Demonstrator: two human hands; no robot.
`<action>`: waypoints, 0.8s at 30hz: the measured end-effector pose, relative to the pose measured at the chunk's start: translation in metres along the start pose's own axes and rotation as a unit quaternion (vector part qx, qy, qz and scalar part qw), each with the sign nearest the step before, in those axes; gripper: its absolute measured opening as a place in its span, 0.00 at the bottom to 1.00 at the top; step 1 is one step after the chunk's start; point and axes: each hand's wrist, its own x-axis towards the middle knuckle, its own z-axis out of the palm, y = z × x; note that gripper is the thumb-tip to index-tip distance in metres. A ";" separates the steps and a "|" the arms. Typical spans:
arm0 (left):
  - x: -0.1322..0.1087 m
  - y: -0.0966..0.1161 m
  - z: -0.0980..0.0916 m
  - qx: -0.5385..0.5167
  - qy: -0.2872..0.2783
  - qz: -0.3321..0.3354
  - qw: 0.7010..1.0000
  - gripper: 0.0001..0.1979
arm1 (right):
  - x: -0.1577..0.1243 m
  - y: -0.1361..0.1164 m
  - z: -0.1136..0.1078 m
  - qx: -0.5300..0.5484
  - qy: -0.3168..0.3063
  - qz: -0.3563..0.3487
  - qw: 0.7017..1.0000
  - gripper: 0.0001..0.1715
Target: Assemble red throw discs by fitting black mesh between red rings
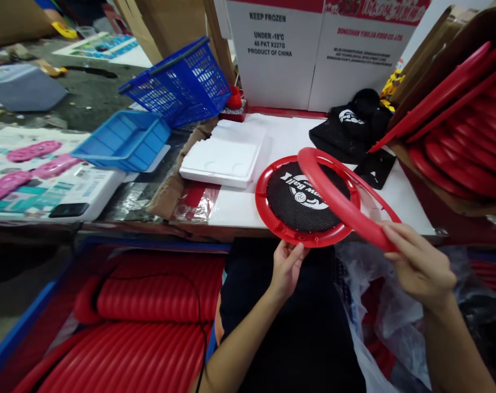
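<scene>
My left hand pinches the near rim of a red plastic ring, thumb on top. Across this ring lies a round of black mesh with white lettering and a ball logo. Small pegs stand up along the ring's rim. Another red ring is in my right hand, gripped at its right side between thumb and fingers. It is tilted above the right part of the mesh ring and covers some of the lettering. Whether the two rings touch, I cannot tell.
Black mesh pieces lie behind, beside a box of red rings. A white foam block, a light-blue tray and a blue basket stand to the left. Red rings fill a blue crate below.
</scene>
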 end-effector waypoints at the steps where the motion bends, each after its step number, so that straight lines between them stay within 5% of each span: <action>1: 0.000 0.000 0.000 0.001 -0.015 -0.006 1.000 0.19 | 0.004 -0.003 0.004 0.005 -0.031 -0.013 0.999 0.43; 4: 0.004 0.005 0.002 0.021 -0.074 -0.024 0.997 0.23 | 0.026 -0.003 0.017 0.010 -0.096 -0.055 0.994 0.45; 7: 0.013 0.012 0.010 0.069 -0.105 0.001 0.992 0.27 | 0.056 0.007 0.024 0.025 -0.093 -0.074 0.993 0.41; 14: 0.024 0.017 0.036 0.103 -0.052 0.071 0.991 0.22 | 0.100 0.019 0.017 0.088 -0.110 0.002 0.990 0.28; 19: 0.020 0.029 0.062 0.085 -0.039 0.118 0.989 0.19 | 0.104 -0.008 -0.007 0.070 -0.082 0.069 0.992 0.29; 24: 0.007 0.048 0.111 0.101 -0.020 0.147 0.984 0.15 | 0.122 -0.044 -0.036 0.072 -0.095 0.044 0.992 0.27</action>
